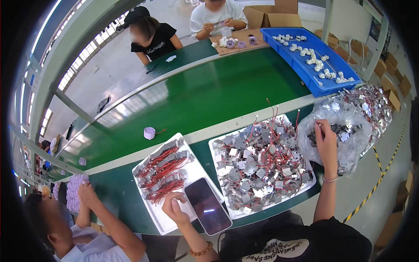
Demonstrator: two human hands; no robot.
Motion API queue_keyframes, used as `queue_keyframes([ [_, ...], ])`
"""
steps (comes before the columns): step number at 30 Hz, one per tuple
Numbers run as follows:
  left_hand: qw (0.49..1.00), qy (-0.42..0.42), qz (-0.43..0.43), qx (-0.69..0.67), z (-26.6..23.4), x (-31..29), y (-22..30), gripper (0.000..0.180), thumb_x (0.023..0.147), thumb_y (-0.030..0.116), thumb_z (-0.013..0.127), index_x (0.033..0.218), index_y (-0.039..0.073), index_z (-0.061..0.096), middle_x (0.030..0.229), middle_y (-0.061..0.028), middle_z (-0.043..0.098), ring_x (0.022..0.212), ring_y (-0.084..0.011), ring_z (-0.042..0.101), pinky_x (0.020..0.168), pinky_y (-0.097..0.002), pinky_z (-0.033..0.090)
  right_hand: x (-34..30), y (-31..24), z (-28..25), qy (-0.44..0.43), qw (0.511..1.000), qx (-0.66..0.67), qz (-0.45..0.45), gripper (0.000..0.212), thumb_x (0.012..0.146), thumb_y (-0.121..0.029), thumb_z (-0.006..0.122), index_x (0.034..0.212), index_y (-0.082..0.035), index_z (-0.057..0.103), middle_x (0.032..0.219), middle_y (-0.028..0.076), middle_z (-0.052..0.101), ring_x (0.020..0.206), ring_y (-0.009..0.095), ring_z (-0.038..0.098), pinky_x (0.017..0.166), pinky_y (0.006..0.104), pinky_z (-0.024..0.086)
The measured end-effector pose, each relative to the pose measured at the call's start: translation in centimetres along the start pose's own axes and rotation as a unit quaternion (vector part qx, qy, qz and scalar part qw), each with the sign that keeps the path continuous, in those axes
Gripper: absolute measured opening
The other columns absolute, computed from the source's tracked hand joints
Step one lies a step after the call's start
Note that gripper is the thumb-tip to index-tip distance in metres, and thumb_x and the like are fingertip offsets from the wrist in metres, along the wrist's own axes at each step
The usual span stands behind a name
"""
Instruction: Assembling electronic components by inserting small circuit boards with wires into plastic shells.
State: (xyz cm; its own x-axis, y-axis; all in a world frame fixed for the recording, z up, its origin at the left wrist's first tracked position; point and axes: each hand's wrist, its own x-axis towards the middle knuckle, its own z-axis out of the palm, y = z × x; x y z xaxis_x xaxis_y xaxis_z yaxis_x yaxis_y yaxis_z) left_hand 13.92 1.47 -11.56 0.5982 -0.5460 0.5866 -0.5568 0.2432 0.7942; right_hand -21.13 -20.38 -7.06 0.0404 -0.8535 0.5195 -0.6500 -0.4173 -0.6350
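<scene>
My left hand [175, 210] is over the lower edge of a white tray [159, 220], its fingers curled; whether anything small is in them is hidden. In that tray lie rows of grey metal parts with red wires [162, 168]. A dark smartphone [207, 208] rests across the tray's right side, beside my left hand. My right hand [326, 139] is at a clear plastic bag [364, 126] of flat silvery metal pieces [347, 133]. Its thumb and fingers are pinched together, and what they hold cannot be made out. Between my hands sits another white tray [238, 214], heaped with loose metal parts and red wires [262, 168].
A green conveyor belt [209, 94] runs beyond the trays, carrying a purple-wrapped coil [149, 133]. At the far right stands a blue bin [321, 89] with white parts. Two people [152, 43] [218, 19] are across the belt; another [87, 236] works at my left beside stacked purple coils [74, 192].
</scene>
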Motion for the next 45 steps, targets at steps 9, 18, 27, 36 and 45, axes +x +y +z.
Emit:
queue_keyframes([
  [9, 1.0, -0.016, -0.004, 0.01, -0.18, 0.16, -0.1, 0.033, 0.088, 0.021, 0.039, 0.074, -0.004, 0.055, 0.058, -0.0062, 0.048, 0.051, -0.0114, 0.046, 0.05, -0.0237, 0.034, 0.04, 0.1, 0.12, -0.002, 1.0, 0.004, -0.002, 0.011, 0.087, -0.005, 0.053, 0.096, 0.0, 0.05, 0.066, 0.016, 0.056, 0.053, 0.023, 0.053, 0.051, 0.0306, 0.04],
  [18, 1.0, -0.03, -0.005, -0.005, -0.1, 0.0, 0.01, 0.03, 0.088, 0.018, 0.042, 0.074, -0.003, 0.057, 0.055, -0.0062, 0.047, 0.051, -0.0127, 0.045, 0.049, -0.0243, 0.033, 0.04, 0.27, 0.06, 0.002, 1.0, 0.01, -0.007, 0.01, 0.088, -0.005, 0.051, 0.096, 0.0, 0.05, 0.067, 0.016, 0.055, 0.053, 0.023, 0.052, 0.05, 0.0302, 0.039],
  [27, 1.0, -0.02, -0.015, -0.001, -0.19, -0.02, 0.19, 0.032, 0.088, 0.02, 0.042, 0.074, -0.004, 0.057, 0.057, -0.0066, 0.048, 0.052, -0.0128, 0.046, 0.049, -0.0242, 0.034, -0.12, 0.34, -0.08, 0.001, 1.0, -0.003, -0.006, 0.01, 0.089, -0.006, 0.049, 0.096, 0.001, 0.051, 0.065, 0.016, 0.053, 0.052, 0.023, 0.05, 0.05, 0.0306, 0.039],
  [36, 0.999, -0.035, -0.018, -0.01, -0.03, 0.09, 0.02, 0.03, 0.088, 0.017, 0.042, 0.074, -0.004, 0.058, 0.056, -0.0066, 0.047, 0.052, -0.0131, 0.046, 0.05, -0.0245, 0.033, 0.05, 0.32, 0.09, 0.003, 1.0, 0.003, -0.002, 0.01, 0.089, -0.006, 0.049, 0.097, 0.001, 0.05, 0.069, 0.016, 0.056, 0.053, 0.019, 0.049, 0.052, 0.0286, 0.039],
  [45, 0.999, -0.034, -0.028, 0.001, -0.02, 0.01, 0.39, 0.029, 0.088, 0.016, 0.043, 0.074, -0.005, 0.058, 0.057, -0.007, 0.048, 0.052, -0.0132, 0.046, 0.05, -0.0247, 0.033, -0.09, 0.46, 0.1, 0.006, 1.0, 0.014, -0.007, 0.01, 0.089, -0.005, 0.05, 0.096, 0.001, 0.049, 0.066, 0.015, 0.054, 0.052, 0.016, 0.046, 0.051, 0.0277, 0.038],
])
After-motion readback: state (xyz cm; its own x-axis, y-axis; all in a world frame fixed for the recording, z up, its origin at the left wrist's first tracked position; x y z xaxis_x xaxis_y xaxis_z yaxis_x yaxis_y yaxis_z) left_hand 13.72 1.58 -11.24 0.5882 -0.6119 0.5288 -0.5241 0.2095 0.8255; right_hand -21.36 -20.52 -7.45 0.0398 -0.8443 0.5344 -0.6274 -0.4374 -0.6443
